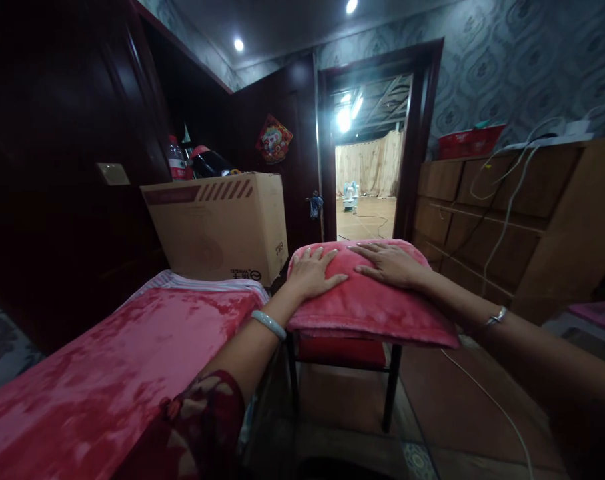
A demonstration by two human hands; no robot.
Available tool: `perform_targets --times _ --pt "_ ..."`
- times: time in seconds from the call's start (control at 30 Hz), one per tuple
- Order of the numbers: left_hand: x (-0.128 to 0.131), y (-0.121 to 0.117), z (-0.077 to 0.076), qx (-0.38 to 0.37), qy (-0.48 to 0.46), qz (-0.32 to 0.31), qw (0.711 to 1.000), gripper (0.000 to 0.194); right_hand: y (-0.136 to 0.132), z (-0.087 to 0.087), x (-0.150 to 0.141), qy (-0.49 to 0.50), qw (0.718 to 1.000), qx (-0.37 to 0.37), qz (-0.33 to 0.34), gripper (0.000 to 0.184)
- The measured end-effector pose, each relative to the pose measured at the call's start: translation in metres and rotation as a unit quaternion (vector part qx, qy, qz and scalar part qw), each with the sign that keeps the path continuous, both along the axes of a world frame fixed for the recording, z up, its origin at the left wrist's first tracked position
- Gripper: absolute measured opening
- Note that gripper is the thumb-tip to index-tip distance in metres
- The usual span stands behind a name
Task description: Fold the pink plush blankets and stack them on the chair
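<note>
Both hands lie flat, palms down with fingers spread, on a folded pink plush blanket [372, 303]. The left hand [315, 270] rests on the blanket's left part, the right hand [389, 263] on its far right part, fingers pointing toward each other and nearly meeting at the middle; neither grips anything. A pale jade bangle [269, 325] sits on the left wrist and a thin silver bracelet [496, 317] on the right. The blanket lies on a red-seated stool [342, 351] with dark metal legs, standing on the tiled floor [432, 400]. Just left of the stool is a bed [107, 373] covered in matching pink plush. A cardboard box [222, 227] stands at the bed's far end, with bottles [176, 160] behind it. Wooden drawers [507, 227] line the right wall, white cables [512, 180] hanging over them, beside an open doorway [367, 173].
</note>
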State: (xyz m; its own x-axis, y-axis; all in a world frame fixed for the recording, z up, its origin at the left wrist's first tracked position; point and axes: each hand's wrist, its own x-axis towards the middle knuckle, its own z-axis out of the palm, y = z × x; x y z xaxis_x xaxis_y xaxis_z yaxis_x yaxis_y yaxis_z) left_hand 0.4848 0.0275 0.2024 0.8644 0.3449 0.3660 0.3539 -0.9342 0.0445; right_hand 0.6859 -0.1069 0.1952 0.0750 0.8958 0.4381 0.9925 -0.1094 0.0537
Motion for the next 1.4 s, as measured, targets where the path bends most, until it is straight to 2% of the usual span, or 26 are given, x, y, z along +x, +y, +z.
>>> perform_targets --times 0.4,0.57,0.73,0.87,1.03,1.13,1.2,1.27,1.33,1.4 --pt "-0.002 0.005 -0.004 -0.027 -0.009 -0.011 1.0 0.083 0.0 0.0 0.002 0.013 1.0 -0.01 -0.003 0.069" --pt "-0.012 0.009 -0.003 -0.007 -0.029 -0.045 0.999 0.072 0.001 0.003 0.0 0.022 0.999 -0.023 -0.011 0.073" --pt "-0.035 -0.008 -0.014 0.06 -0.037 -0.07 0.995 0.067 0.001 0.004 0.002 0.024 0.999 -0.024 -0.005 0.073" --pt "-0.059 -0.03 -0.033 0.099 0.005 -0.13 0.987 0.065 0.0 0.005 0.009 0.023 1.0 -0.021 0.0 0.073" --pt "-0.114 -0.051 -0.058 0.109 0.042 -0.208 0.971 0.051 -0.018 0.003 0.029 0.031 0.999 -0.012 -0.026 0.073" --pt "-0.164 -0.054 -0.072 0.088 0.042 -0.207 0.973 0.049 -0.039 0.005 0.046 0.064 0.996 -0.021 -0.062 0.072" --pt "-0.203 -0.05 -0.082 0.063 0.039 -0.168 0.983 0.049 -0.053 0.011 0.052 0.08 0.993 -0.023 -0.082 0.068" --pt "-0.246 -0.044 -0.09 0.029 0.035 -0.097 0.994 0.047 -0.064 0.022 0.044 0.082 0.994 0.001 -0.07 0.06" --pt "-0.292 -0.04 -0.096 -0.007 0.034 -0.003 0.999 0.044 -0.068 0.033 0.018 0.09 0.995 0.038 -0.024 0.055" --pt "-0.34 -0.041 -0.099 -0.042 0.032 0.102 0.993 0.044 -0.065 0.038 -0.026 0.124 0.991 0.05 0.033 0.058"
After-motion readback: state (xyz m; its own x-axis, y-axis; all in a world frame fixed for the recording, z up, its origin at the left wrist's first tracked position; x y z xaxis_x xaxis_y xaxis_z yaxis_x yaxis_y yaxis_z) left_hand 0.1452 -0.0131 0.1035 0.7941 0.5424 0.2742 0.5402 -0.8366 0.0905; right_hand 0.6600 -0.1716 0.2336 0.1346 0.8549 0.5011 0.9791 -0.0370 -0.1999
